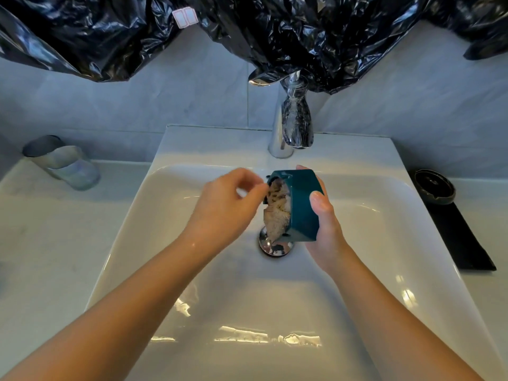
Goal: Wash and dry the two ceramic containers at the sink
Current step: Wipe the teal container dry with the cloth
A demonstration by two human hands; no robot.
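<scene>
White rectangular ceramic sink point(220, 144) sits in a pale countertop point(41, 243), with a chrome tap point(291, 125) at its rear edge and crumpled black plastic sheeting point(302, 37) hanging across the wall above. Both hands are over the centre of the basin, directly above the chrome drain plug point(275, 247). The right hand point(325, 224) grips the teal faceted ceramic container point(302, 204) from its right side, thumb across the near face and fingers wrapped behind. The container is tipped on its side, with its opening facing left. A grey-beige cloth point(277, 213) fills the opening and hangs from the lower rim toward the drain. The left hand point(228, 204) is just beside the opening, fingers curled, thumb and fingertips pinching the upper edge of the cloth. The hands are close together, joined only through container and cloth. Two clear glass tumblers point(63, 162) stand on the countertop at left. A dark round ceramic dish point(434, 187) rests on a black mat point(461, 237) at right, well apart from both hands.
</scene>
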